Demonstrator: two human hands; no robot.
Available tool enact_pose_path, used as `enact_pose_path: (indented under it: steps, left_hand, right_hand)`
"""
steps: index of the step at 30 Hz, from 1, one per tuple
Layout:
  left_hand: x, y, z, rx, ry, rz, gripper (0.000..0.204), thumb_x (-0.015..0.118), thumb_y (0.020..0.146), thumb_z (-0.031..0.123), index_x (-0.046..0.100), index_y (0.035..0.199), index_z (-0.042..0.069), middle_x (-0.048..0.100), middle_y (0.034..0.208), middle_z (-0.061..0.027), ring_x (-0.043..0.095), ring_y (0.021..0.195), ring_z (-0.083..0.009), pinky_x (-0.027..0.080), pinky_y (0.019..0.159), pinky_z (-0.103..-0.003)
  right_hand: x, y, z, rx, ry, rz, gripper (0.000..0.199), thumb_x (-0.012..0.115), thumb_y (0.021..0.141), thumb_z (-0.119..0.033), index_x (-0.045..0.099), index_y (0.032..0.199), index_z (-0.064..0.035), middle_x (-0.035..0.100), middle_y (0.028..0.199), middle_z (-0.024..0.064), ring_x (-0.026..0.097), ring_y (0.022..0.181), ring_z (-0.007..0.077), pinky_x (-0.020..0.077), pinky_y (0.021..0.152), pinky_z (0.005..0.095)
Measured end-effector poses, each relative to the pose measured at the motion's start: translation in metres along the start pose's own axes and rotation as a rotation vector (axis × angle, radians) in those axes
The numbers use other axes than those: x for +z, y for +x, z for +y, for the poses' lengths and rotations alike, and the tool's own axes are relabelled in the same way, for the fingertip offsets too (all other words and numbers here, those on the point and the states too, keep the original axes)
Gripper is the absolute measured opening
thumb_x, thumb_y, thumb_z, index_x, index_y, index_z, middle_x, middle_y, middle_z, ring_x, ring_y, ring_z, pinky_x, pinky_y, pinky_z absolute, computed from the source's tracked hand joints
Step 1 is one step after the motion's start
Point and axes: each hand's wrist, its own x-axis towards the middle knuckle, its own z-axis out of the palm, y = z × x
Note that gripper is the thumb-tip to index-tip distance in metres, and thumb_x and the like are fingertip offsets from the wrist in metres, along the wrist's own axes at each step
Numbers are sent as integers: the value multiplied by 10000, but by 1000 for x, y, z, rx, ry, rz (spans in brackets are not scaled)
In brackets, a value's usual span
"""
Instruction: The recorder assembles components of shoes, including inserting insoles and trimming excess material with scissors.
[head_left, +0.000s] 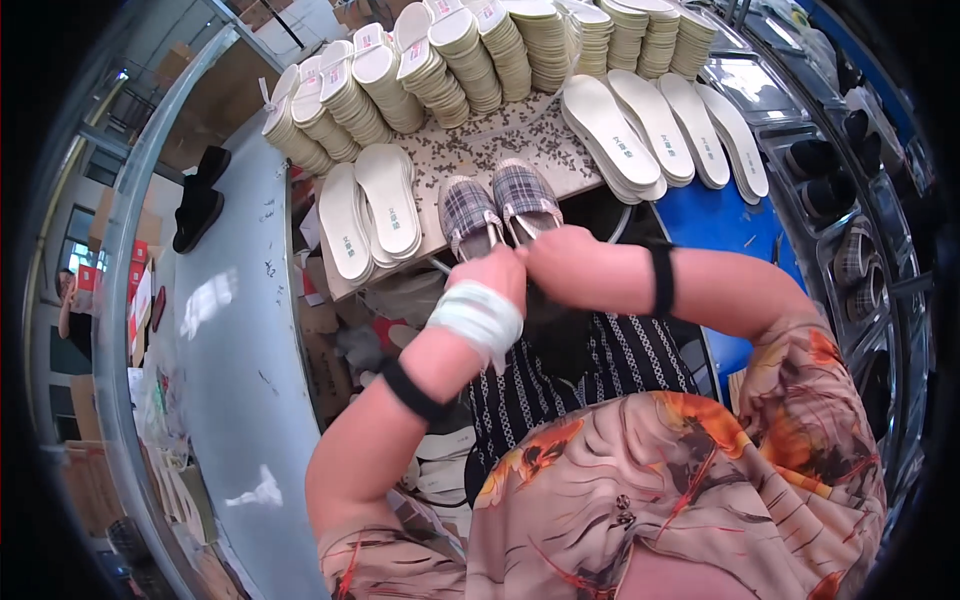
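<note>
A pair of plaid slip-on shoes lies side by side at the near edge of the board, toes pointing away: the left shoe (467,208) and the right shoe (525,190). My left hand (497,275), with a white wrap round its wrist, is closed at the heel end of the left shoe. Beside it, almost touching, my right hand (560,262) is closed at the heel of the right shoe. The fingertips and the heels are largely hidden behind the hands. White insoles (388,205) lie in small piles left of the shoes, and more white insoles (622,140) lie to the right.
Tall stacks of cream insoles (430,75) line the board's far side. Small dark bits (500,135) are scattered over the board (425,165). Black shoes (200,205) sit on the grey-blue table at left. At right, a rack (800,130) holds more shoes beside a blue surface (705,235).
</note>
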Motion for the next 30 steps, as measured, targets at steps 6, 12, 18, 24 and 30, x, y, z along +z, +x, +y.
enact_pose_path:
  steps: [6,12,18,24,30]
  left_hand:
    - [51,-79,-2,275,73,563,438,563,734,119,478,1156,33,561,900,-68,568,844,-209,459,693,-315]
    - [89,17,-36,338,237,598,52,518,742,117,493,770,81,507,753,-58,552,739,-206,440,632,-328]
    - [72,65,-45,238,-97,-204,292,602,644,111,606,921,18,617,928,-199,576,881,-384,477,783,-393]
    - [82,99,-69,294,-397,-595,365,666,556,177,668,894,37,659,879,-157,637,746,-255,518,645,-381]
    - [88,62,-30,61,-35,17,342,576,770,127,575,1098,32,465,1214,-210,573,975,-373,484,811,-414]
  right_hand:
    - [24,-74,-35,-144,-169,590,305,545,708,-157,552,955,21,541,665,72,547,582,180,436,488,269]
    - [61,-23,20,-108,-189,643,127,548,699,-145,562,779,-47,574,695,60,567,688,211,408,701,332]
    - [28,-2,18,-13,13,314,97,577,647,-161,599,686,-74,590,687,90,590,719,246,389,782,395]
    - [14,24,32,-65,155,-238,174,621,610,-275,685,731,-168,632,713,54,602,732,244,394,705,403]
    - [47,45,13,76,-183,-233,274,606,653,-243,661,886,-112,653,872,109,622,865,272,425,820,416]
